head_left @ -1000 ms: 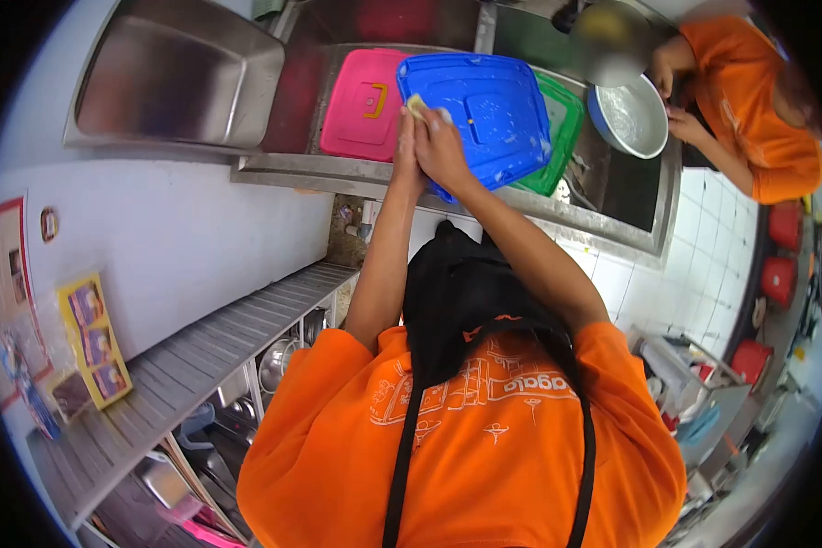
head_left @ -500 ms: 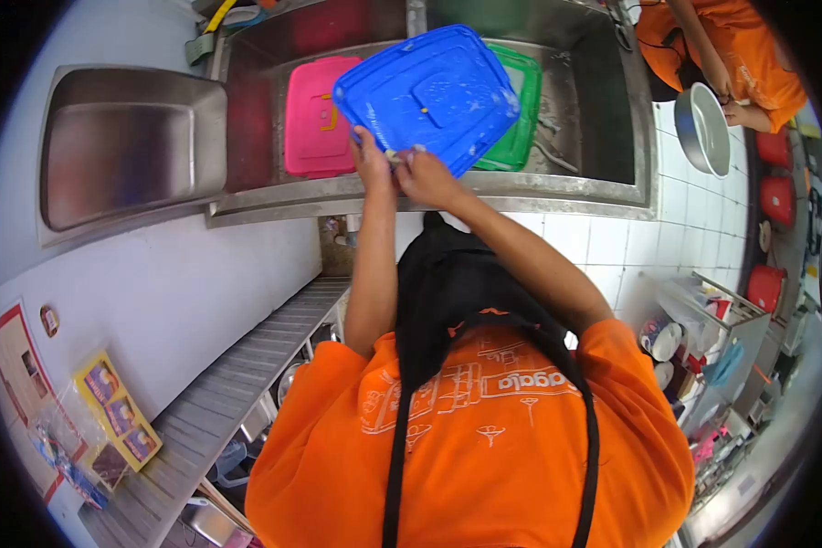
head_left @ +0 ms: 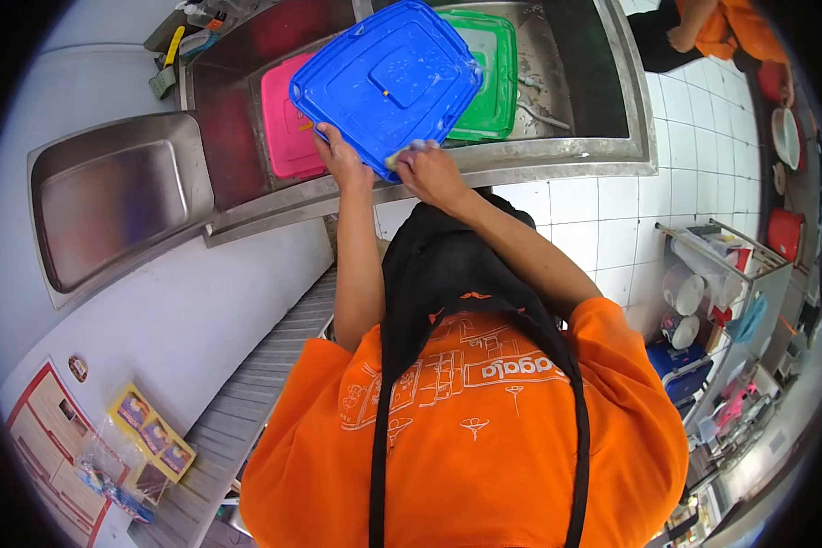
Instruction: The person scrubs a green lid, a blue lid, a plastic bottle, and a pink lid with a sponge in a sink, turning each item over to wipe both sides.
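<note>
A blue plastic lid (head_left: 402, 110), streaked with suds, is held tilted above the sink. My left hand (head_left: 347, 164) grips its near left edge, thumb on the top face. My right hand (head_left: 432, 173) is closed on a small yellowish sponge (head_left: 395, 161), pressed against the lid's near corner; the fingers hide most of the sponge. Behind the blue lid, a pink lid (head_left: 288, 137) lies on the left and a wet green lid (head_left: 495, 82) on the right, both partly covered.
The lids are over a steel double sink (head_left: 557, 151) with a raised front rim. A steel basin (head_left: 119, 201) stands at the left. On the far right are a shelf rack (head_left: 749, 274) and a person in an orange shirt (head_left: 740, 27). A ribbed metal counter (head_left: 237, 384) runs below left.
My view has shifted, so the sink appears rotated. My right hand with the sponge is now at the blue lid's near corner. The person's metal bowl has moved away from their hands.
</note>
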A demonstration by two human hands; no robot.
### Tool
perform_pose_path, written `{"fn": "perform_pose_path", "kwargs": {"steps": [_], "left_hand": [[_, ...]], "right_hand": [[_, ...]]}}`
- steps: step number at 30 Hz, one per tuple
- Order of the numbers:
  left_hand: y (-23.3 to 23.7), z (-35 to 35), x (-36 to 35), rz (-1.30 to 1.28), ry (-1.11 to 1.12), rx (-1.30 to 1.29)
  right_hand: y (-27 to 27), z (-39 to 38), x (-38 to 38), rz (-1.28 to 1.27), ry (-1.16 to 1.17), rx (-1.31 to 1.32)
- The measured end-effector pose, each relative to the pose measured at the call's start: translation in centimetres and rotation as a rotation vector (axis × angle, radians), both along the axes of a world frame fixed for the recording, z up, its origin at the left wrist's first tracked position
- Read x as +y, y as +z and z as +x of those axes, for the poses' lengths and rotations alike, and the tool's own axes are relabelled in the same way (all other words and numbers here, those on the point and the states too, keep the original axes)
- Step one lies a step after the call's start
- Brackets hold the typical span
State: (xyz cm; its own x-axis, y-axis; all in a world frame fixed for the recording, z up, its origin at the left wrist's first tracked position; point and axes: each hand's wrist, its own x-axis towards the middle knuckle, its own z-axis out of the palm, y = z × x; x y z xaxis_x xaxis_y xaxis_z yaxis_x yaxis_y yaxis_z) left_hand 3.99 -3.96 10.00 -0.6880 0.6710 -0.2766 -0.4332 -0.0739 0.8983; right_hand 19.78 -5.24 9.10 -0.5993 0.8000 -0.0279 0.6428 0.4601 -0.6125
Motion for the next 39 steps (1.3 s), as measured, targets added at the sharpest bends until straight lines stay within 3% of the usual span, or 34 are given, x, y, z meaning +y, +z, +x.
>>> {"fn": "perform_pose_path", "kwargs": {"steps": [1,4,8,9,13,18,20,22,24,26,28,29,31,33,36,37,39], "left_hand": [[0.1,-0.4,0.0,-0.003,0.01,0.007],[0.8,-2.1,-0.4,-0.006,-0.065,0.119],[2.5,-2.1,-1.2,-0.03,-0.054,0.06],[2.5,-2.1,-1.3,-0.033,-0.054,0.028],[1.2,-2.0,-1.1,-0.014,-0.006,0.079],[0.5,-2.8,-1.4,-0.064,0.008,0.1],[-0.1,-3.3,-1.8,-0.088,0.021,0.104],[-0.7,-3.7,-2.4,-0.114,0.038,0.111],[-1.3,-3.4,-2.7,-0.131,0.104,0.089],[-1.9,-3.0,-2.6,-0.146,0.155,0.095],[-3.1,-3.2,-2.6,-0.245,0.199,0.207],[-3.0,-3.0,-2.7,-0.234,0.204,0.221],[-2.5,-2.7,-3.1,-0.371,0.177,0.597],[-2.3,-1.9,-2.8,-0.379,0.214,0.645],[-1.4,-1.5,-3.4,-0.402,0.244,0.692],[-1.2,-1.7,-3.0,-0.39,0.235,0.642],[-2.4,-2.9,-2.6,-0.385,0.245,0.607]], "right_hand": [[-0.8,0.2,0.1,0.005,-0.014,-0.113],[-3.8,1.0,1.4,0.129,-0.006,0.002],[-6.8,2.1,5.2,0.199,-0.031,-0.179],[-6.9,2.2,6.0,0.073,-0.048,-0.137],[-6.5,0.7,4.6,0.137,0.031,-0.222],[-5.7,1.1,2.2,0.071,0.072,0.181],[-6.9,1.6,4.2,0.003,-0.028,0.15],[-7.5,1.2,6.6,0.013,-0.346,0.197],[-7.2,-0.5,5.5,0.076,-0.265,0.202],[-4.6,-3.2,2.7,-0.026,-0.008,0.242],[-2.0,-7.0,0.5,0.053,0.057,0.222],[-2.3,-8.6,0.6,0.098,0.045,0.201],[-1.1,-11.0,3.4,0.197,-0.036,0.22],[0.0,-13.0,6.7,0.238,-0.179,0.2],[0.8,-12.4,7.0,0.132,-0.1,0.114],[-0.8,-11.3,6.0,0.269,-0.022,0.063],[-2.8,-7.3,4.2,0.251,0.055,0.025]]}}
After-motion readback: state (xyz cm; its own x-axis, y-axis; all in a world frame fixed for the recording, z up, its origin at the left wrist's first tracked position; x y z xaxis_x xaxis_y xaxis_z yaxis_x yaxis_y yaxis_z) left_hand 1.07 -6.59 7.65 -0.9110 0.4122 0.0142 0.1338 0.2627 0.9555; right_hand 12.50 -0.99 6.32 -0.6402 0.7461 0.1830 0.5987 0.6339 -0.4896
